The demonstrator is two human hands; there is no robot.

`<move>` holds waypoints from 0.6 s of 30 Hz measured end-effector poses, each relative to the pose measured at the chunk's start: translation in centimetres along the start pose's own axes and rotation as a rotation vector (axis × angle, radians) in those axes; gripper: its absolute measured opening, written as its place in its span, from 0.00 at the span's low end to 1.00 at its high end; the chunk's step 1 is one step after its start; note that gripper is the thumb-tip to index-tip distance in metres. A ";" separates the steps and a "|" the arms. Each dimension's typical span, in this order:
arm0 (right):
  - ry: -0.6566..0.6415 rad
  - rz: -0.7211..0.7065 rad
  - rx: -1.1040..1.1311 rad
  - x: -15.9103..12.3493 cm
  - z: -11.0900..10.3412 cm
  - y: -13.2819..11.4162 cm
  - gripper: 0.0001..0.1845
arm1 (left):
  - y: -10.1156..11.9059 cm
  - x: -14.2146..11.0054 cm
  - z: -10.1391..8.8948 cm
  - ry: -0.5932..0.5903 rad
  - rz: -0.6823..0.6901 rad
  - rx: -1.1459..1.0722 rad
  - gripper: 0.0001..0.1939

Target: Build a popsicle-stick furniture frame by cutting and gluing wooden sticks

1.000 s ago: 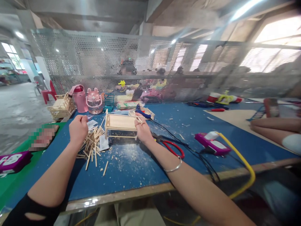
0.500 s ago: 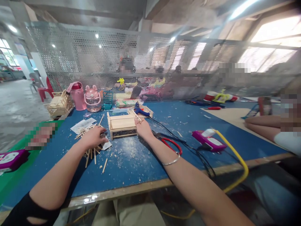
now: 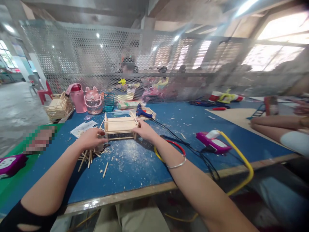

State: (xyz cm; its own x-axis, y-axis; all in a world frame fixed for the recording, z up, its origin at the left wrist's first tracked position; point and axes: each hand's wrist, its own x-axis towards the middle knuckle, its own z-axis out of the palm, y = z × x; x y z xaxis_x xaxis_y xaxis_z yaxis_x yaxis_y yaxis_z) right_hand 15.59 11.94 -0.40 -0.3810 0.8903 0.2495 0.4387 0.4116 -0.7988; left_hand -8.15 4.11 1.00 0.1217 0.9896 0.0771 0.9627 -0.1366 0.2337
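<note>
A small frame of pale wooden sticks (image 3: 121, 125), with a flat slatted top, stands on the blue table in front of me. At its right end, my right hand (image 3: 145, 131) pinches the corner post between thumb and fingers. My left hand (image 3: 93, 139) is at the left end, thumb and fingers apart; its fingertips are close to the left post, and I cannot tell whether they touch. Under and beside that hand lies a pile of loose sticks (image 3: 89, 158), partly hidden. Behind the frame, a blue glue gun (image 3: 144, 113) rests on another stick piece.
A pink bottle (image 3: 78, 98), a pink clear jug (image 3: 93, 102) and a larger stick structure (image 3: 58, 108) stand at the back left. Red and yellow tool handles (image 3: 177, 146) lie by my right forearm. A purple power strip (image 3: 213, 143) sits right, near another person's arms (image 3: 272, 127).
The stick frame has shifted a little left with my right hand on its right end. My left hand has come from above the loose sticks to the frame's left end.
</note>
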 end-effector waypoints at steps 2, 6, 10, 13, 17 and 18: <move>-0.041 -0.019 -0.022 -0.2 -0.5 -0.1 0.26 | 0.5 0.1 0.1 0.028 -0.027 0.002 0.19; -0.058 -0.064 -0.094 -0.4 -0.7 -0.2 0.23 | 0.9 0.1 0.3 0.053 -0.074 0.040 0.20; -0.064 -0.096 -0.159 -0.5 -0.6 -0.1 0.23 | 1.3 0.0 0.4 0.079 -0.134 0.046 0.24; -0.077 -0.091 -0.196 -0.6 -0.8 -0.2 0.23 | 1.7 0.0 0.4 0.098 -0.158 0.070 0.24; -0.071 -0.060 -0.246 -0.6 -1.1 -0.4 0.21 | 2.0 -0.1 0.3 0.076 -0.153 0.077 0.20; -0.066 -0.057 -0.257 -0.7 -1.1 -0.5 0.22 | 2.0 -0.1 0.3 0.070 -0.148 0.076 0.18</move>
State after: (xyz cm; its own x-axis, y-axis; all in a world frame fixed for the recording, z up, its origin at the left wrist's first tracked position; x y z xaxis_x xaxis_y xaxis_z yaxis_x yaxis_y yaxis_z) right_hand 16.54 11.36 0.46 -0.4599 0.8529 0.2470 0.6036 0.5043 -0.6175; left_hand -6.17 3.73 1.20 -0.0376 0.9927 0.1147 0.9847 0.0172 0.1736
